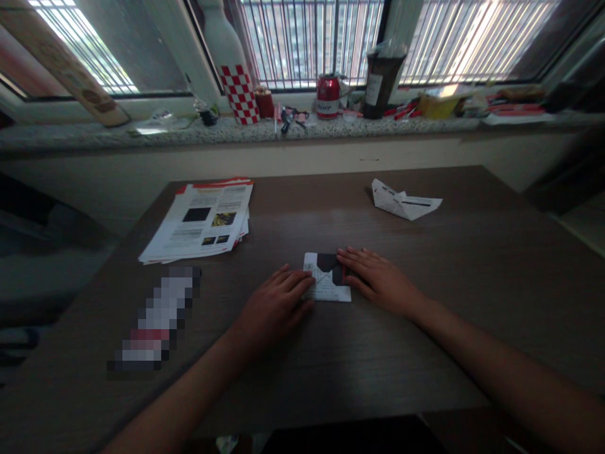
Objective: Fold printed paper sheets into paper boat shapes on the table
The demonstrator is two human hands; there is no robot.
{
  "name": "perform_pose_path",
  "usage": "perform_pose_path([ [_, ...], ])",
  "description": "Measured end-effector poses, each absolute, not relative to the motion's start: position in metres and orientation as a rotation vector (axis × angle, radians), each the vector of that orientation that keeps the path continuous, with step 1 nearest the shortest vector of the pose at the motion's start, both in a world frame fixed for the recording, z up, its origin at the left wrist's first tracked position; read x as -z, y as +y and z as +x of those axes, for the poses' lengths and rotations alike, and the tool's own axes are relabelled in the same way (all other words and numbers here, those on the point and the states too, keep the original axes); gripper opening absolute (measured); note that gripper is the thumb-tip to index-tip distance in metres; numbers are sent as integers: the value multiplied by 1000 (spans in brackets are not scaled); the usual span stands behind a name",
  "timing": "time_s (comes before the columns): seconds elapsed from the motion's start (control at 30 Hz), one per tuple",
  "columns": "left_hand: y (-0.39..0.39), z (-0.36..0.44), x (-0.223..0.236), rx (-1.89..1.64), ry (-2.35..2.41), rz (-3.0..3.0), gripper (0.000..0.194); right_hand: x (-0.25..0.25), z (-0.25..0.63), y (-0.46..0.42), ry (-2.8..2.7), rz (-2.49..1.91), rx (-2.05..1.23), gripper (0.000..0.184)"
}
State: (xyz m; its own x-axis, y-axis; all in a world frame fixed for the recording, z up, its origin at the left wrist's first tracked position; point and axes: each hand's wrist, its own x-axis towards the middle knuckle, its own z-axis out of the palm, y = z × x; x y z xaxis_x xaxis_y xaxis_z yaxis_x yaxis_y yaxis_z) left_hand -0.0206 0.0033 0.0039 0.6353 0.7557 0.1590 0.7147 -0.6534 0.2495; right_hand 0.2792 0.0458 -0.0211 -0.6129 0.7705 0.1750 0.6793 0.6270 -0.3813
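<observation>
A small folded square of printed paper [326, 290] lies flat on the brown table [302, 353] in front of me, with dark patches and creases meeting near its middle. The fingertips of my left hand [278, 299] rest on its left edge, fingers stretched out. From the other side my right hand [378, 277] lies flat with its fingers on the paper's upper right edge. Neither hand grips it. Farther back to the right sits a folded paper boat [406, 202], apart from both hands.
A stack of printed sheets [198, 221] lies at the table's back left. Nearer me is a pixelated oblong object [155, 321]. Along the windowsill [189, 135] stand a red can [328, 98], a red-and-white checked vase [239, 88], a dark bag [380, 82] and small clutter.
</observation>
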Motion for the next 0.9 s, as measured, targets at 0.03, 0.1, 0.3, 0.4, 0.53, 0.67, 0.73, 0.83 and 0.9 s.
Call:
perform_pose_path([
  [0.03,7,-20,-5,-378,1228,2694,39,21,280,46,-2535,-1169,-397,52],
  [0.1,14,-18,-6,-372,1241,2703,40,21,280,47,-2554,-1155,-390,52],
  [0.3,28,-13,-8,-397,1230,2672,36,19,284,50,-2555,-1090,-378,45],
  [0.4,32,-20,-7,-410,1158,2624,41,16,286,52,-2544,-1047,-369,41],
  [0.53,35,-33,-4,-413,1050,2567,48,13,288,55,-2532,-979,-389,36],
  [0.67,36,-36,-2,-458,1043,2562,41,13,289,56,-2520,-952,-409,35],
  [0.73,35,-35,-3,-476,1048,2581,37,14,291,57,-2518,-949,-426,37],
  [0.83,34,-34,-4,-515,1050,2578,30,15,294,57,-2513,-939,-447,40],
  [0.9,34,-35,-4,-552,1041,2552,26,15,294,58,-2501,-930,-466,41],
])
